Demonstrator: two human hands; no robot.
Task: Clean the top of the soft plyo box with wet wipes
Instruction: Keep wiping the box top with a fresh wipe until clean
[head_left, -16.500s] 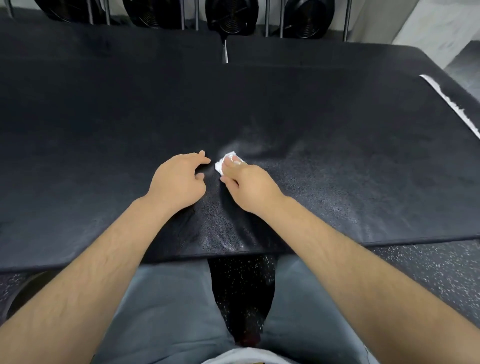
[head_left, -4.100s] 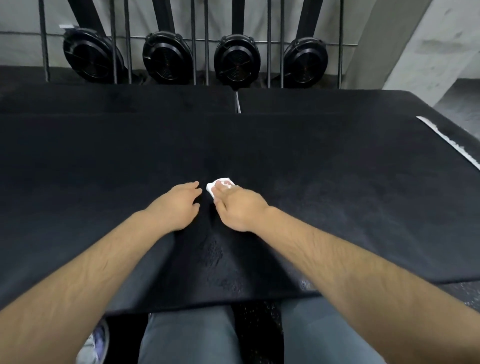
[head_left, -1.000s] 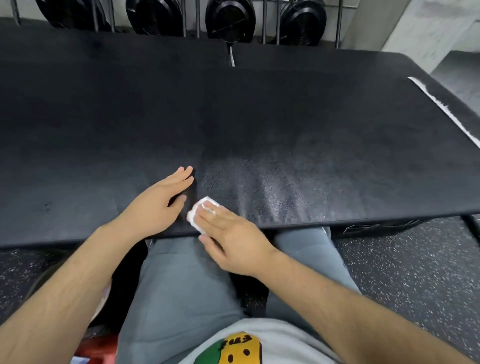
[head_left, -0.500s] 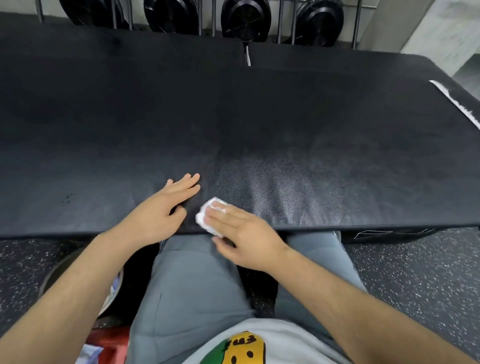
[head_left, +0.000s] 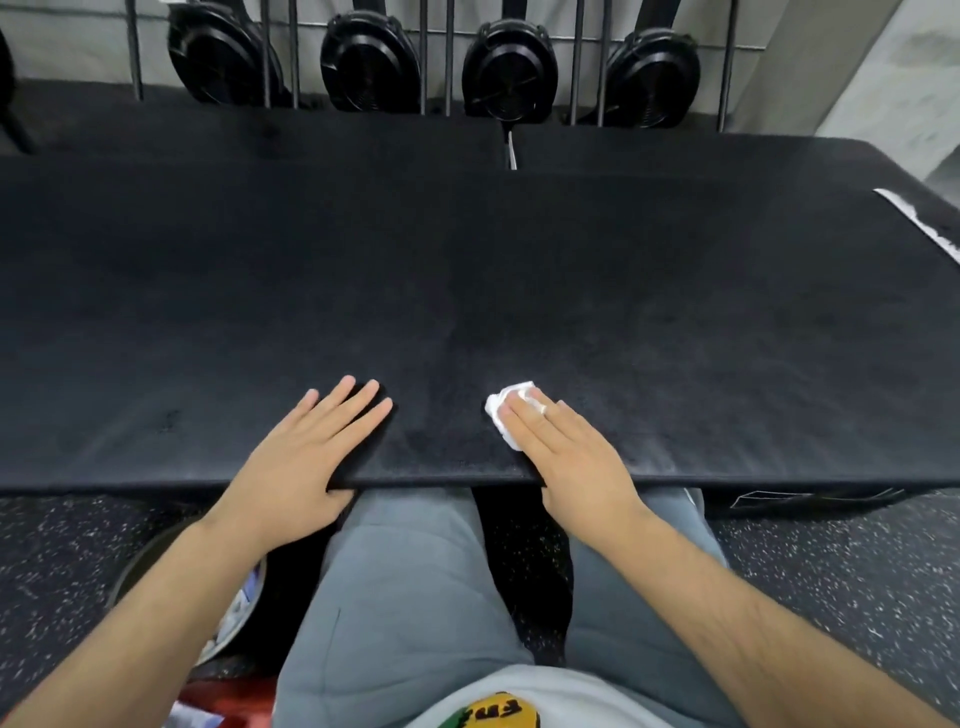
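wipe (head_left: 511, 413) on box top (head_left: 571, 270), under right hand (head_left: 563, 457), left hand (head_left: 306, 457) beside

The one camera sits on my head and faces forward and steeply down. The top of the soft plyo box (head_left: 571, 270) fills the middle band, close below me. My left hand (head_left: 306, 457) and right hand (head_left: 566, 457) lie at its near edge. My grey trousers (head_left: 405, 597) fill the bottom, and a row of black round housings (head_left: 509, 78) lines the top, farthest off.

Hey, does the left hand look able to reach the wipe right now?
Probably yes. The left hand lies flat on the box top, with only bare surface between it and the wipe, though the right hand covers part of it.
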